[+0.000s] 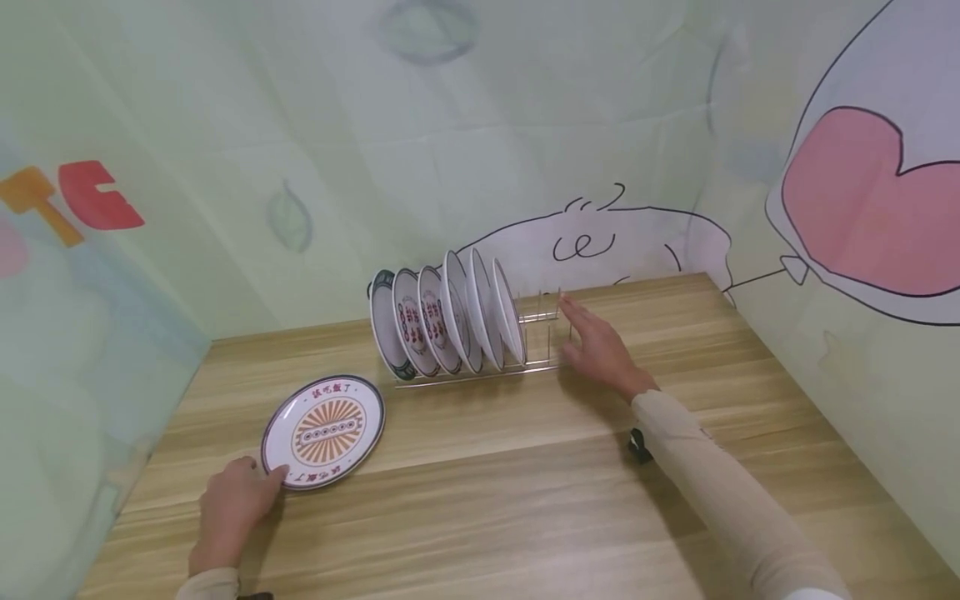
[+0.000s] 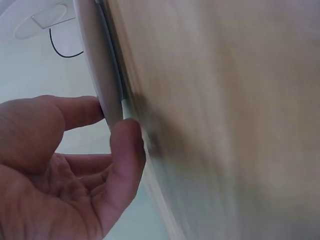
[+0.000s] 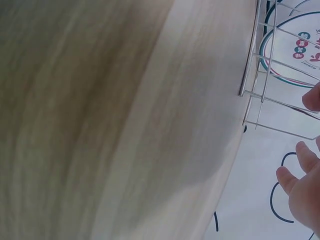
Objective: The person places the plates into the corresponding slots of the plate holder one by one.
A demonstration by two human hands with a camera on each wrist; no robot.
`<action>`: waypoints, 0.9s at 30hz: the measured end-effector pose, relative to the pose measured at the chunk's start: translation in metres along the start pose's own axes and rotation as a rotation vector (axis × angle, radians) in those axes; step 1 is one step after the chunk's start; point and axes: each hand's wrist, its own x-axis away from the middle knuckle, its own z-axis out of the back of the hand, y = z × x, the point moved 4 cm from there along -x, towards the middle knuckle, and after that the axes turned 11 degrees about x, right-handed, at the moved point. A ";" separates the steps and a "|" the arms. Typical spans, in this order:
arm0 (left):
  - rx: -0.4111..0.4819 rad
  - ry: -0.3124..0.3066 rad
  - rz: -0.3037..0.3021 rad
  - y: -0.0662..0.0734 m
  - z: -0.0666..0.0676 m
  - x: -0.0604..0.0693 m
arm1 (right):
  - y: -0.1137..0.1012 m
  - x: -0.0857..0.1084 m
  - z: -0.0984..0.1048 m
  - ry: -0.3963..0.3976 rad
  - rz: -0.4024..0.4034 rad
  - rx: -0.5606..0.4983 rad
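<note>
A round white plate (image 1: pixel 324 432) with a dark rim and an orange striped centre lies at the left of the wooden table. My left hand (image 1: pixel 236 507) pinches its near left edge between thumb and finger; the left wrist view shows the plate (image 2: pixel 102 60) edge-on between them. A wire dish rack (image 1: pixel 472 377) at the back holds several plates (image 1: pixel 427 325) on edge. At the rack's right end is my right hand (image 1: pixel 600 346), its fingers extended beside the end wires. In the right wrist view, thumb and fingers of the right hand (image 3: pixel 307 197) are spread apart near the rack (image 3: pixel 260 75).
The wood-grain table (image 1: pixel 480 500) ends against a pale printed cloth backdrop (image 1: pixel 337 167) at the back and both sides. Wire slots (image 1: pixel 542 333) stand at the rack's right end. A dark band (image 1: pixel 639 446) shows at my right wrist.
</note>
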 end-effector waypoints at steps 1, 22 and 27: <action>0.003 -0.012 -0.003 0.000 0.000 -0.001 | 0.000 0.000 0.000 -0.006 -0.004 -0.001; 0.405 -0.153 0.208 0.001 -0.013 -0.026 | -0.001 -0.001 -0.001 0.015 -0.005 -0.015; 0.533 -0.130 0.260 -0.003 -0.018 -0.030 | -0.001 -0.001 -0.003 0.004 -0.008 -0.010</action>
